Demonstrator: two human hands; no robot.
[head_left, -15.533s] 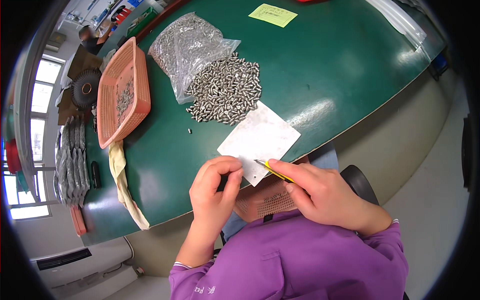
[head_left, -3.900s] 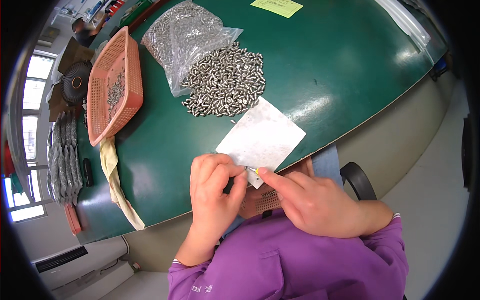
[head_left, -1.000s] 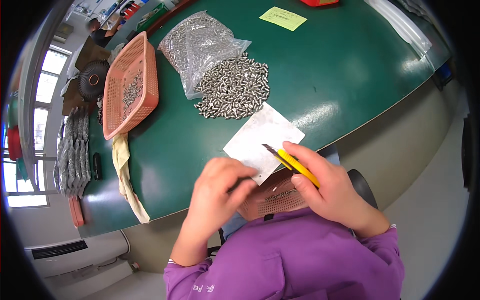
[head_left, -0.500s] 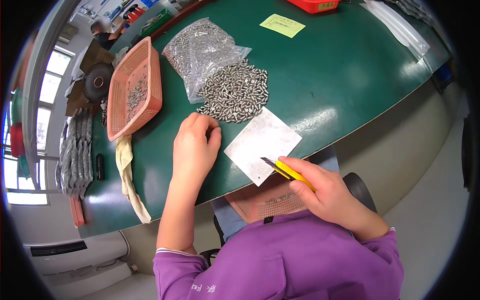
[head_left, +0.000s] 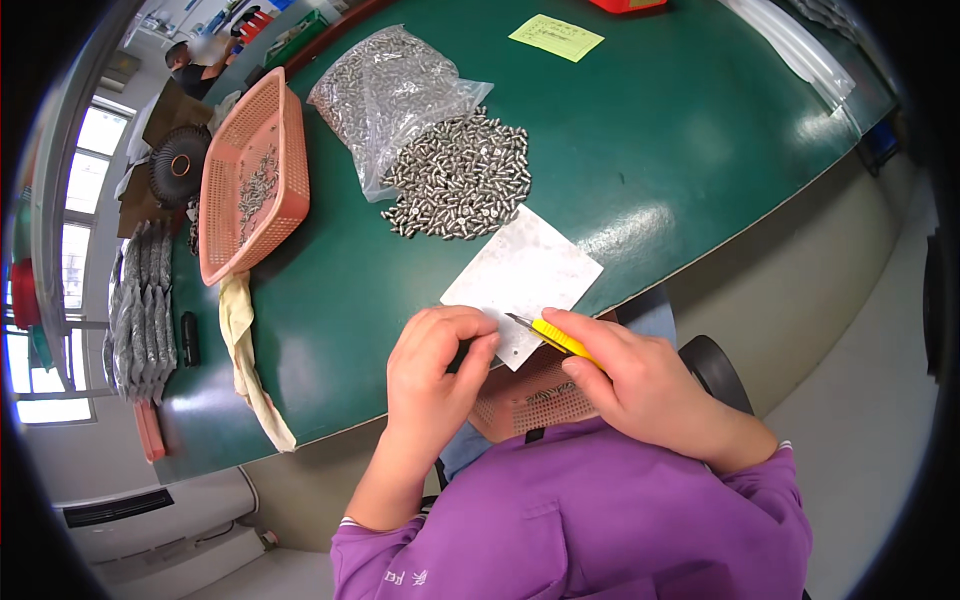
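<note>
My right hand (head_left: pixel 645 385) grips a yellow utility knife (head_left: pixel 562 337), its blade pointing left over the lower part of a white sheet (head_left: pixel 525 262). Close to the blade tip, thumb and fingertips of my left hand (head_left: pixel 435 370) are pinched together; anything between them is too small or hidden to make out. Beyond the sheet lies a heap of small silvery metal pins (head_left: pixel 462 178), spilling beside a clear plastic bag (head_left: pixel 385 85) full of the same pieces. Below the table edge, a pink basket (head_left: pixel 510 412) with some small pieces shows at my lap, partly covered by my hands.
A pink perforated basket (head_left: pixel 292 205) with metal pieces stands at the left, a pale cloth strip (head_left: pixel 240 345) near it. Packed bags (head_left: pixel 140 320), a black marker (head_left: pixel 189 338) and a yellow paper (head_left: pixel 556 38) lie on the green table (head_left: pixel 690 130). A person (head_left: pixel 195 72) sits far left.
My left hand has come from beside the pin heap toward me and right, up to the knife tip. The knife has shifted slightly left in my right hand.
</note>
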